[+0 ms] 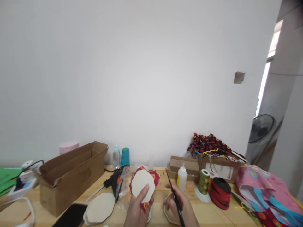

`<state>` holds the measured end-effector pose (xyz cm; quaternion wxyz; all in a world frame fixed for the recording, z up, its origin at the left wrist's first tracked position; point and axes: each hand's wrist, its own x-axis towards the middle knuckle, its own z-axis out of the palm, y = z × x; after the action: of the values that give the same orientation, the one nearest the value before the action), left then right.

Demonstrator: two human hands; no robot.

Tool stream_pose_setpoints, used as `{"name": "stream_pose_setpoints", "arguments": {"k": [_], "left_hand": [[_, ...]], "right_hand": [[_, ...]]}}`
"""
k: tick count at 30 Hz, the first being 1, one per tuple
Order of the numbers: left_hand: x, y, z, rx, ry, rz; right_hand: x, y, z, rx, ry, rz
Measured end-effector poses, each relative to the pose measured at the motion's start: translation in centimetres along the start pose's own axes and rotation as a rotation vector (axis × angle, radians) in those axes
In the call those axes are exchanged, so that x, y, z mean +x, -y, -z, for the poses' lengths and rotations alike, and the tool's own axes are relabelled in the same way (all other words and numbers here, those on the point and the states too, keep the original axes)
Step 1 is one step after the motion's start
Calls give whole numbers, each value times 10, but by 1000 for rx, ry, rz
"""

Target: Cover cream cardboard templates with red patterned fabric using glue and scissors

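My left hand [137, 208] is closed on a cream octagonal card piece [142, 184] backed by red patterned fabric [155, 176], held upright above the wooden table [208, 214]. My right hand [183, 209] grips black scissors [174, 195], whose blades point up and to the left, beside the card. Under the right hand lies another cream piece [168, 217]. A stack of cream octagonal pieces [100, 208] rests on the table to the left of my left hand.
An open cardboard box [68, 176] stands at left, a black glue gun [113, 182] near the centre. A white glue bottle [181, 178], a green thread spool [204, 183], a red ribbon roll [220, 189], small boxes and patterned fabric [265, 192] fill the right. A dark phone [71, 216] lies near the front edge.
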<state>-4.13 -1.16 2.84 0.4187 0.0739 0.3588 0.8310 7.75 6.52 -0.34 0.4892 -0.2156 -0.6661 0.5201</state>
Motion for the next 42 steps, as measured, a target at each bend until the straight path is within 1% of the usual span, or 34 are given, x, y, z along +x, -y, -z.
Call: {"name": "stream_pose_setpoints", "arguments": {"k": [3,6,9,11,15,18,21,24,27,30,36,38,40,42], "left_hand": [[1,0,3,-41,-32,-11],[1,0,5,-55,-57,-10],[0,1,5,-93,-66,-1],[-1,2,4,-119,-73,18],[-5,2,0,-143,-115,74],[-8,0,-4,-147,-123,118],[-8,3,-4,-130,-117,143],[-3,11,3,-86,-93,190],[2,18,12,-44,-58,246],[3,20,14,-34,-22,242],[0,20,10,-57,-40,228],[1,21,11,-66,-27,235],[1,21,11,-85,-17,230],[0,19,9,-110,-33,202]], "right_hand": [[-7,-8,-4,-195,139,91],[-9,1,-5,-398,257,122],[-9,13,-4,-557,309,213],[-9,16,-2,-652,324,279],[-9,8,0,-777,345,292],[-12,1,0,-813,343,284],[-15,1,-1,-833,304,299],[-17,3,-2,-858,254,318],[-17,2,-2,-839,244,355],[-17,0,-2,-805,216,352],[-17,2,-5,-786,227,336],[-17,3,-4,-767,226,330],[-16,6,-3,-744,231,309],[-15,10,0,-700,233,280]]}}
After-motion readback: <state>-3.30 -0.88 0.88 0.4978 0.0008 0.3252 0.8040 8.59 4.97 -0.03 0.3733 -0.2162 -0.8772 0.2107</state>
